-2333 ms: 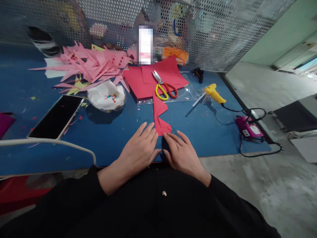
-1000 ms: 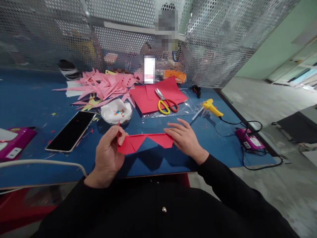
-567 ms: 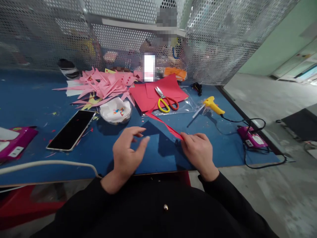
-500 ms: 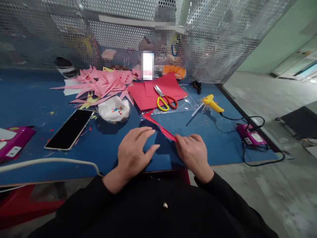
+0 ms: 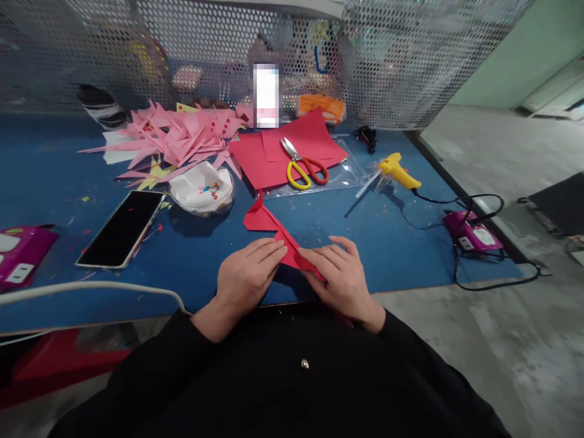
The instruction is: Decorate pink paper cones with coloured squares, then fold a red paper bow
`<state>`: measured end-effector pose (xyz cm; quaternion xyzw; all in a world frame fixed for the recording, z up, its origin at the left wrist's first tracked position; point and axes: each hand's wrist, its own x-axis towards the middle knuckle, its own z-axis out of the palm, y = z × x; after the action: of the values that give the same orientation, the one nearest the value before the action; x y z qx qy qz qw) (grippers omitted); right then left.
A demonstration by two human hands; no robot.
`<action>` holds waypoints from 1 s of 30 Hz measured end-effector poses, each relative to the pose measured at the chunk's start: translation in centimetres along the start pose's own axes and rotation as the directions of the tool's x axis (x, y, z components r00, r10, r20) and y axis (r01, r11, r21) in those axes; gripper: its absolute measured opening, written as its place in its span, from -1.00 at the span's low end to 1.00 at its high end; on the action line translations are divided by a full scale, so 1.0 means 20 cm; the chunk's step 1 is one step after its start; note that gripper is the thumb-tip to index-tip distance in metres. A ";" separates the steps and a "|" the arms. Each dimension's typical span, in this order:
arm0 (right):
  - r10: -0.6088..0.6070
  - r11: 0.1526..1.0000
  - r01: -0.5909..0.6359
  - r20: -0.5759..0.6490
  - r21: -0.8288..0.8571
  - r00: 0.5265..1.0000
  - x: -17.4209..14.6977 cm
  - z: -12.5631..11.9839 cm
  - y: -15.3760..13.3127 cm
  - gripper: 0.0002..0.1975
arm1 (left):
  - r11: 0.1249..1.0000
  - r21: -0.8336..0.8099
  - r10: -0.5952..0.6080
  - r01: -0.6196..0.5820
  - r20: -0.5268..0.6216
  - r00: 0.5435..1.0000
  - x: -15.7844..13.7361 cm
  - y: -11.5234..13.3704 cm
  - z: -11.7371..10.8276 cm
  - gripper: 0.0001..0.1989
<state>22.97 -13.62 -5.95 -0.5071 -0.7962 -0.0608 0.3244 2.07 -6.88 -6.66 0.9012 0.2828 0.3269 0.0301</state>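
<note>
A folded piece of red paper (image 5: 262, 219) lies slantwise between my hands near the table's front edge, its far end creased and standing up a little. My left hand (image 5: 249, 274) pinches the paper's near left edge, fingers pressed together. From the other side my right hand (image 5: 340, 280) grips the near right end, the index finger slightly raised. Parts of the paper under the fingers are hidden. Beyond it, scissors (image 5: 298, 173) with one yellow and one red handle rest on red paper sheets (image 5: 255, 161).
Left of the hands are a bowl lined with white paper (image 5: 189, 188), a black phone (image 5: 122, 228) and a heap of pink paper pieces (image 5: 182, 137). A yellow glue gun (image 5: 399, 171) and a corded purple power strip (image 5: 474, 231) are at right. A lit screen (image 5: 266, 91) stands at the back.
My left hand has gone from open and apart to holding the red paper. The paper has opened wider and turned. My right hand has shifted slightly left along it.
</note>
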 end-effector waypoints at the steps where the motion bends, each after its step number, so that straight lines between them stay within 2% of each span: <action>1: -0.007 1.000 0.007 -0.004 0.027 1.000 0.00 -0.01 0.00 -0.78 | 1.000 -0.028 -0.014 0.014 -0.007 1.000 0.00 0.00 0.00 -0.72; 4: -0.030 0.999 0.029 0.009 0.042 1.000 0.01 -0.01 0.02 -0.76 | 0.997 -0.068 -0.040 0.041 0.016 0.999 -0.01 -0.01 0.00 -0.72; 8: -0.023 1.000 0.022 0.104 0.009 0.994 0.01 0.01 0.03 -0.77 | 0.998 -0.041 -0.038 0.042 0.096 0.995 -0.03 -0.02 -0.01 -0.72; 11: 0.037 0.999 -0.041 0.160 0.021 0.986 0.00 0.03 0.03 -0.82 | 0.997 -0.050 -0.058 0.064 0.120 0.991 -0.05 -0.01 -0.04 -0.71; 16: 0.092 0.992 -0.107 0.181 0.072 0.979 -0.02 0.04 0.03 -0.79 | 0.987 -0.081 -0.126 0.140 0.154 0.980 -0.06 0.03 -0.06 -0.83; 22: 0.216 0.948 -0.256 0.205 0.192 0.955 0.00 0.04 0.02 -0.84 | 0.957 -0.145 -0.232 0.250 0.132 0.964 -0.04 0.03 -0.04 -0.86; 26: 0.304 0.920 -0.342 0.203 0.191 0.931 0.01 0.05 0.00 -0.90 | 0.934 -0.184 -0.280 0.305 0.151 0.948 -0.03 0.02 -0.04 -0.88; 30: 0.343 0.917 -0.372 0.189 0.147 0.920 0.02 0.07 -0.02 -0.90 | 0.927 -0.213 -0.280 0.310 0.159 0.947 -0.03 0.01 -0.04 -0.86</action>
<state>21.85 -12.99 -6.64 -0.6161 -0.7154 0.1122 0.3098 1.36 -7.49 -6.26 0.8572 0.3720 0.2925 0.2031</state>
